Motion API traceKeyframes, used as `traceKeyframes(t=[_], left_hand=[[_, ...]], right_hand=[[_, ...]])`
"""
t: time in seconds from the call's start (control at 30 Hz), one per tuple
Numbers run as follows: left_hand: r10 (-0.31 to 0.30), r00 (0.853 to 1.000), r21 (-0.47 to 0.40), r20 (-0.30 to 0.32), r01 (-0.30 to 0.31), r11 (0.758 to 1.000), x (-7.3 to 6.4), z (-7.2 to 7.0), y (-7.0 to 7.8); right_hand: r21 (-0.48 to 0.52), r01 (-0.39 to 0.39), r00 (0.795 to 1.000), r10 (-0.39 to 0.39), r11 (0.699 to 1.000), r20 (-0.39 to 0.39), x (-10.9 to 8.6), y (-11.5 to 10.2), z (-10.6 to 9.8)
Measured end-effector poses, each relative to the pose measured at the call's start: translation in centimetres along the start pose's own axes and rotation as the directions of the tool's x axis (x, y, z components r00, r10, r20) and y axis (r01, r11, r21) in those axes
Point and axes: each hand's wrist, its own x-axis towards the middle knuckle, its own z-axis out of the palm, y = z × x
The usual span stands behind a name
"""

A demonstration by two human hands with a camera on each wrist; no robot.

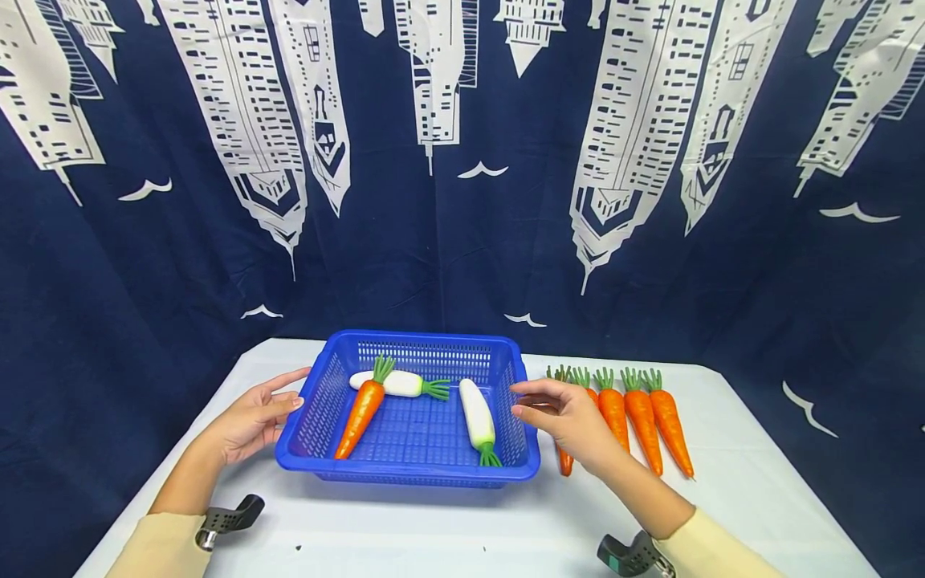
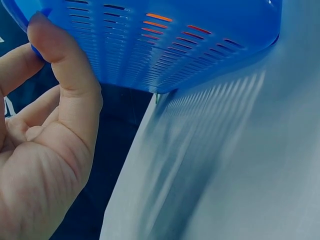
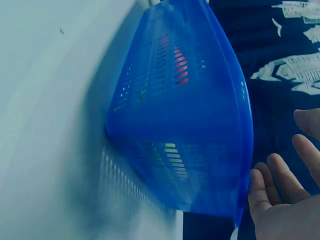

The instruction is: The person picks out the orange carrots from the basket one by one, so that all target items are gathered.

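A blue plastic basket stands on the white-covered table. Inside lie an orange carrot with green stems and two white radishes, one lying crosswise at the back and one lengthwise on the right. At the basket's left rim is my left hand, with thumb and forefinger extended by the rim; the left wrist view shows the thumb against the outer side. My right hand hovers by the right rim, fingers loosely bent and holding nothing. In the right wrist view its fingertips are close beside the rim.
Several orange carrots lie in a row to the right of the basket, the leftmost partly hidden behind my right hand. A dark blue cloth with white buildings hangs behind the table.
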Motion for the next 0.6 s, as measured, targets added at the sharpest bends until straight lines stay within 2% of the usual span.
traceKeyframes(t=[0.43, 0.6], left_hand=[[0.008, 1.0, 0.01, -0.013, -0.008, 1.0, 0.2, 0.0, 0.0], [0.008, 1.0, 0.011, -0.018, -0.007, 1.0, 0.1, -0.1, -0.1]], right_hand=[[-0.077, -0.028, 0.995, 0.035, 0.997, 0.097, 1.3, -2.4, 2.0], [-0.052, -0.061, 0.991, 0.066, 0.997, 0.114, 2.1, -3.0, 3.2]])
